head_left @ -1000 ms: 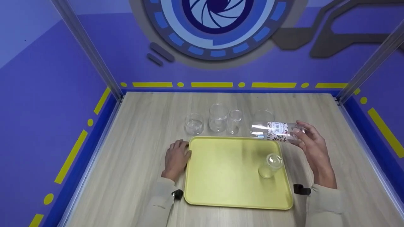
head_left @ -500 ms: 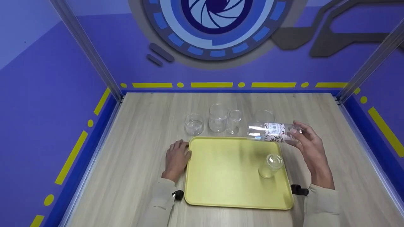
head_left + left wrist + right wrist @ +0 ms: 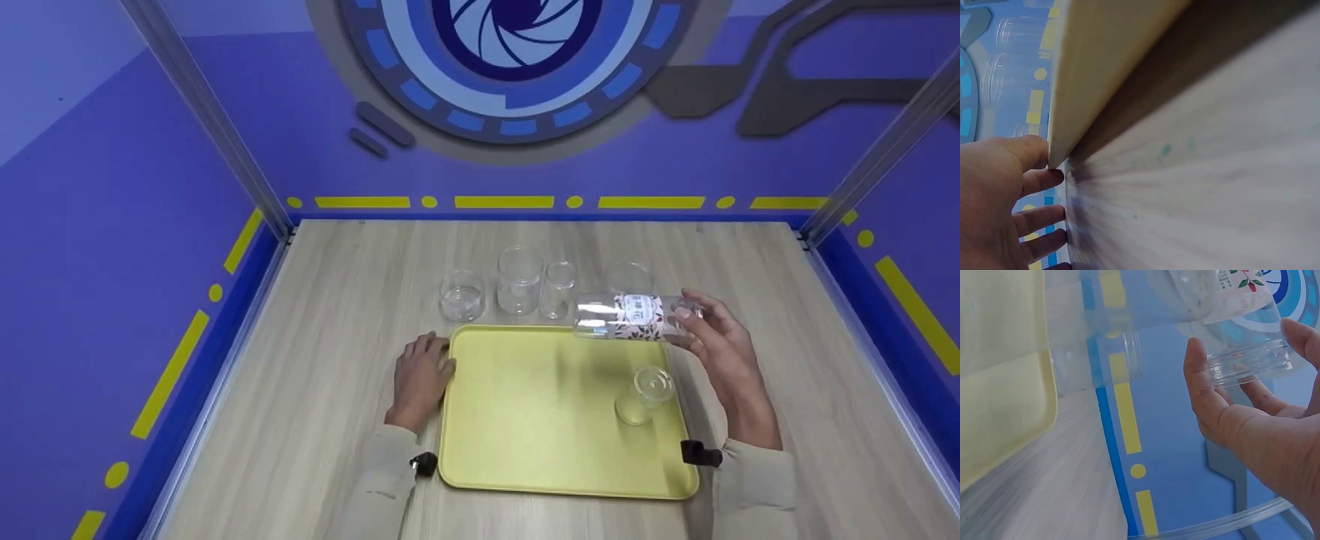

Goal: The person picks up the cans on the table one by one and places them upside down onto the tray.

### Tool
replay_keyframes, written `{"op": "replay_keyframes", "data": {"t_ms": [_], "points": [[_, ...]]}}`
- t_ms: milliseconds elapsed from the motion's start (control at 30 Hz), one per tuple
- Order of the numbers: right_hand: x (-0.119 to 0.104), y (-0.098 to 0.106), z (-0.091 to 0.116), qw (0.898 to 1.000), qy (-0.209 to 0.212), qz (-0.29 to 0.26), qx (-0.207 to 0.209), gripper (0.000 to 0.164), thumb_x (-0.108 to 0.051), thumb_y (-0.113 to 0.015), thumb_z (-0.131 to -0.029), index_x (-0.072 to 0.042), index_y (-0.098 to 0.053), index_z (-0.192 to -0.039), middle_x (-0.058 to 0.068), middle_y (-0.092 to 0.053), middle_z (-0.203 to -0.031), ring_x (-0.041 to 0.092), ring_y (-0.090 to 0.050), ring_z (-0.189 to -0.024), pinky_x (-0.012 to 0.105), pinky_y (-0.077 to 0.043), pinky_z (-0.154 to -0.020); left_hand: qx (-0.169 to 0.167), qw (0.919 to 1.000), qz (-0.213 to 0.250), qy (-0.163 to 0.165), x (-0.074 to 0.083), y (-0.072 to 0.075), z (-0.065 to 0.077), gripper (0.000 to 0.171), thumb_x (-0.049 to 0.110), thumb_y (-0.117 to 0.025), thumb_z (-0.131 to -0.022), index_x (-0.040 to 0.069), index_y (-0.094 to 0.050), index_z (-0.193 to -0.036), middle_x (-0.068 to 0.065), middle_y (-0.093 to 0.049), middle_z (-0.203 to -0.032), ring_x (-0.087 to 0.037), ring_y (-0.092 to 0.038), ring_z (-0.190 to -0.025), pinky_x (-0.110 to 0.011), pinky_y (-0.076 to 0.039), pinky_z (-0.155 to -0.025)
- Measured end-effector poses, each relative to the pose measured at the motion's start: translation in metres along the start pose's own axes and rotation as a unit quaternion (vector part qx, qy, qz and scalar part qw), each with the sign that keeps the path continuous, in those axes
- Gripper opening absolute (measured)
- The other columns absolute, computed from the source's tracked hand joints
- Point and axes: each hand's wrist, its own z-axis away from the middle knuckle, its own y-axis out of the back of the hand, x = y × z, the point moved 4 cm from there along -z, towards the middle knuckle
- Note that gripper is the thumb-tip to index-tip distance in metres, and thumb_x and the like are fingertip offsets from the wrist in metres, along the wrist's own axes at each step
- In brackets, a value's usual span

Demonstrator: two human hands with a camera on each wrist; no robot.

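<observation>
My right hand (image 3: 724, 352) grips a clear jar (image 3: 600, 315) with a flowered label by its threaded mouth end. The jar lies sideways in the air over the back right edge of a yellow tray (image 3: 525, 420), its base pointing left. In the right wrist view, fingers and thumb curl round the jar's threaded neck (image 3: 1252, 363). My left hand (image 3: 421, 379) rests on the table against the tray's left edge. Its thumb and index fingertip touch the rim in the left wrist view, the other fingers spread loosely. A clear glass container (image 3: 637, 405) stands at the tray's right side.
Behind the tray stand a short clear container (image 3: 462, 296), a taller one (image 3: 519, 281), a narrow one (image 3: 558, 290) and another clear one (image 3: 628, 276) partly behind the held jar. Blue printed walls (image 3: 187, 225) enclose the wooden table (image 3: 337, 285) at the back and sides.
My right hand has moved a little to the left with the jar, farther over the tray's back edge. The left hand and the tray stay where they were.
</observation>
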Motion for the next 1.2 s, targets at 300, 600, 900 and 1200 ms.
{"op": "replay_keyframes", "data": {"t_ms": [300,600,900,1200], "points": [[0.002,-0.006,0.002,1.000,-0.002,-0.010,0.002,0.054,-0.018,-0.065,-0.107,0.001,-0.046,-0.154,0.014,-0.053,-0.141,0.023,-0.062,-0.117,0.033,-0.059,-0.092,0.004,1.0000,0.000,-0.005,-0.001,-0.001,0.000,0.032,0.026,-0.069,-0.104,0.009,-0.069,-0.132,-0.018,-0.056,-0.148,-0.038,-0.051,-0.136,-0.059,-0.042,-0.110],[0.003,-0.010,0.002,1.000,-0.006,-0.003,0.001,0.055,-0.018,-0.065,-0.107,0.000,-0.045,-0.155,0.010,-0.053,-0.137,0.019,-0.062,-0.114,0.032,-0.059,-0.092,0.008,0.9999,0.008,-0.012,-0.001,-0.001,0.000,0.032,0.024,-0.069,-0.103,0.008,-0.069,-0.131,-0.019,-0.056,-0.147,-0.039,-0.051,-0.135,-0.060,-0.042,-0.110],[0.003,-0.013,0.003,1.000,-0.014,-0.003,0.007,0.053,-0.017,-0.066,-0.107,0.001,-0.046,-0.153,0.008,-0.058,-0.134,0.020,-0.063,-0.114,0.033,-0.059,-0.092,-0.004,0.9996,0.029,-0.002,-0.003,0.002,0.001,0.033,0.022,-0.072,-0.101,0.006,-0.071,-0.130,-0.021,-0.056,-0.148,-0.040,-0.051,-0.137,-0.060,-0.042,-0.110],[0.001,-0.014,0.003,1.000,-0.006,-0.003,-0.008,0.056,-0.017,-0.065,-0.107,0.003,-0.043,-0.154,0.009,-0.055,-0.138,0.022,-0.061,-0.118,0.034,-0.058,-0.094,-0.019,0.9975,0.068,0.009,-0.002,0.011,-0.001,0.035,0.022,-0.070,-0.101,0.004,-0.071,-0.131,-0.021,-0.058,-0.148,-0.039,-0.052,-0.140,-0.056,-0.040,-0.115]]}}
